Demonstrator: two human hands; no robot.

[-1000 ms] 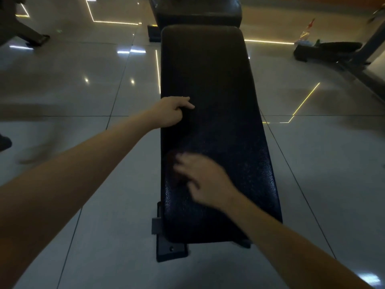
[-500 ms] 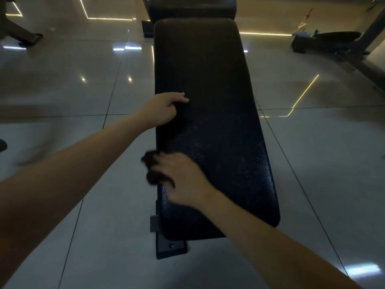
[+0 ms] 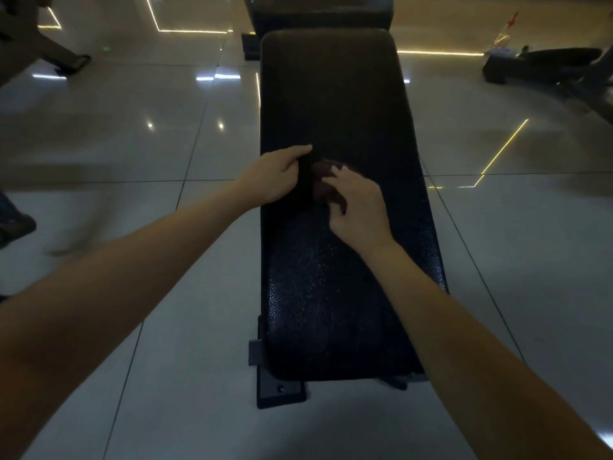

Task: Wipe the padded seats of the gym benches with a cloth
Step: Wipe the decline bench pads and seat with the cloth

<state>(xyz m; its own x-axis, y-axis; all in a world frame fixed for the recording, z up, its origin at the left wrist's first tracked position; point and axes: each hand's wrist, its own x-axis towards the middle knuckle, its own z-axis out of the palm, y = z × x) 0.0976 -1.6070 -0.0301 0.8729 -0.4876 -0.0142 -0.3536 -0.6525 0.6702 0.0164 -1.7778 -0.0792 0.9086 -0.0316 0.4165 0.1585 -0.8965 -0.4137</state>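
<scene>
A long black padded bench seat (image 3: 335,104) runs away from me down the middle of the view. My left hand (image 3: 275,175) grips its left edge, thumb lying on top of the pad. A dark brown cloth (image 3: 320,180) lies bunched on the pad just right of that hand. My right hand (image 3: 360,205) presses on the cloth with curled fingers holding it, covering its near part. A second black pad (image 3: 318,11) stands at the bench's far end.
The bench's metal foot (image 3: 280,391) sticks out at the near left on a glossy tiled floor (image 3: 132,134). Dark gym equipment (image 3: 544,66) lies at the far right. Someone's shoe (image 3: 16,227) shows at the left edge.
My right hand has carried the cloth from the pad's near left edge up and rightward, to beside my left hand. The left hand keeps its hold on the edge.
</scene>
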